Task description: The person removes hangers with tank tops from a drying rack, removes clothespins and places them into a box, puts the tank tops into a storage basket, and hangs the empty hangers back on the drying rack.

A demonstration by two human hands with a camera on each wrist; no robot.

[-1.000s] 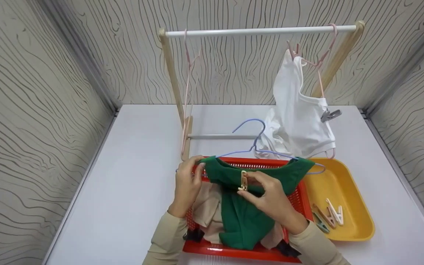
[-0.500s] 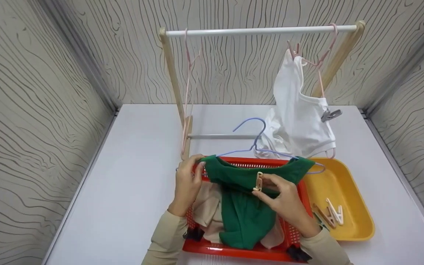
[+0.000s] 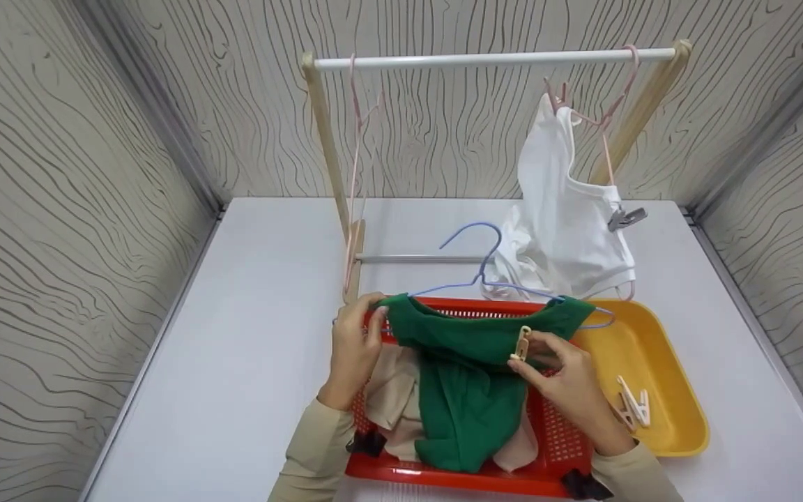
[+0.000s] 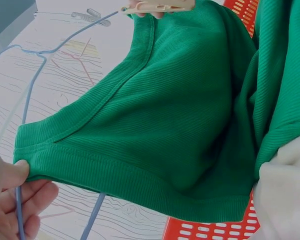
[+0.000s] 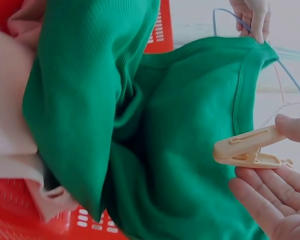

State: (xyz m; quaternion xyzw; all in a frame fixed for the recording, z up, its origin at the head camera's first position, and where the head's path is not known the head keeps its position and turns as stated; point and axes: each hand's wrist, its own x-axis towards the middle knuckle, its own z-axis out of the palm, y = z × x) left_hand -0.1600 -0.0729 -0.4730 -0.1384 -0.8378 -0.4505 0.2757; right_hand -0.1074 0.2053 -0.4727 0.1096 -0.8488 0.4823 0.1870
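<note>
My left hand [image 3: 354, 348] pinches one shoulder of a green sleeveless top [image 3: 468, 411] together with the blue wire hanger [image 3: 499, 238]. In the left wrist view the thumb [image 4: 14, 174] lies over the strap's edge and the hanger wire passes by the fingers. My right hand [image 3: 569, 376] pinches a beige clothespin [image 3: 523, 344] by its handle ends, thumb on one side and fingertips on the other. The clothespin [image 5: 250, 148] is in front of the top, close to its neckline by the other shoulder. The top's lower part drapes down into the red basket [image 3: 401, 474].
Beige and pinkish cloths [image 3: 394, 390] lie in the basket. At the right, a yellow tray [image 3: 680, 390] holds clothespins, partly hidden by my right forearm. Behind stands a rack with a white bar [image 3: 492, 59], bearing a pink hanger [image 3: 353, 174] and a white garment [image 3: 562, 216] clipped to another.
My right hand has moved steadily right along the neckline with the clothespin, from the middle of the top toward its right shoulder. My left hand has stayed at the other shoulder.
</note>
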